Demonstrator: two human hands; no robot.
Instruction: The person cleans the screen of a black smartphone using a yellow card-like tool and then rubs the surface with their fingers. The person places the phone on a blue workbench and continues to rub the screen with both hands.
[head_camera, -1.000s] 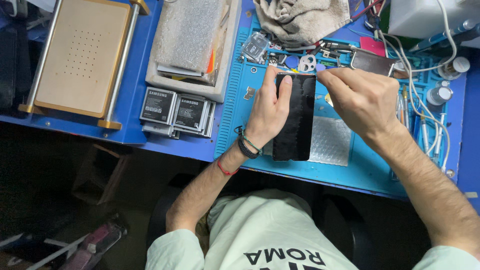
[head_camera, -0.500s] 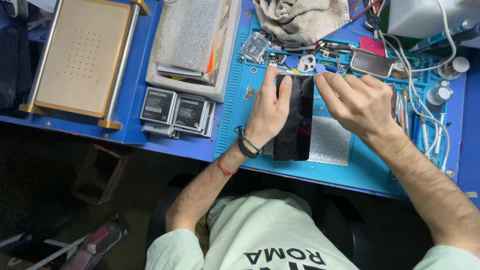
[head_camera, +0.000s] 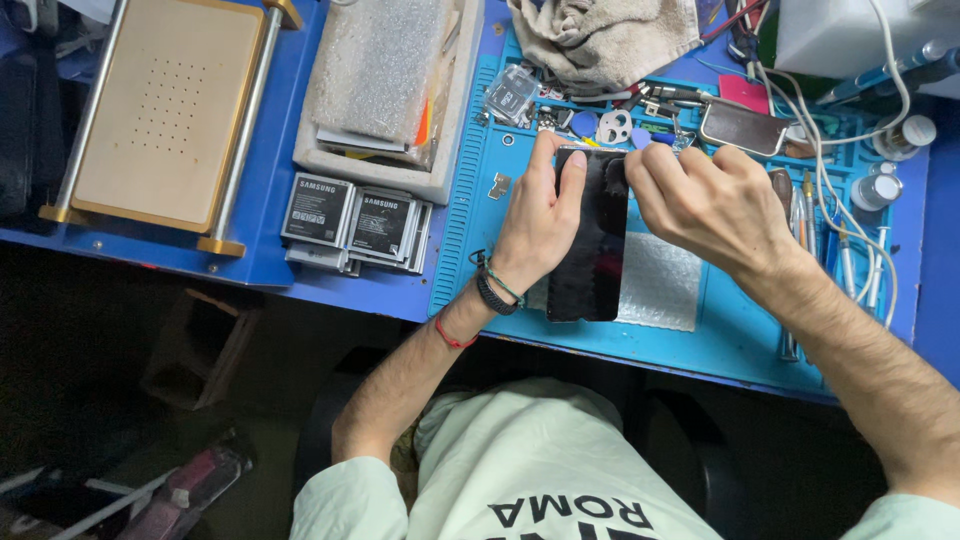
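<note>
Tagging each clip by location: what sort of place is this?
Most likely a phone repair bench. The left hand and right hand hold a black phone over a blue work mat, with loose phone batteries and small tools nearby.

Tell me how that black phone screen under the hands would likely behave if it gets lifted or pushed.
The black phone screen looks thin, flat and glossy, so it is probably stiff yet fragile, and light for its size. Its smooth face may feel slippery; the left hand steadies its edge while the right hand works at its top. Lying flat on the blue mat, it should slide, not roll.
</note>
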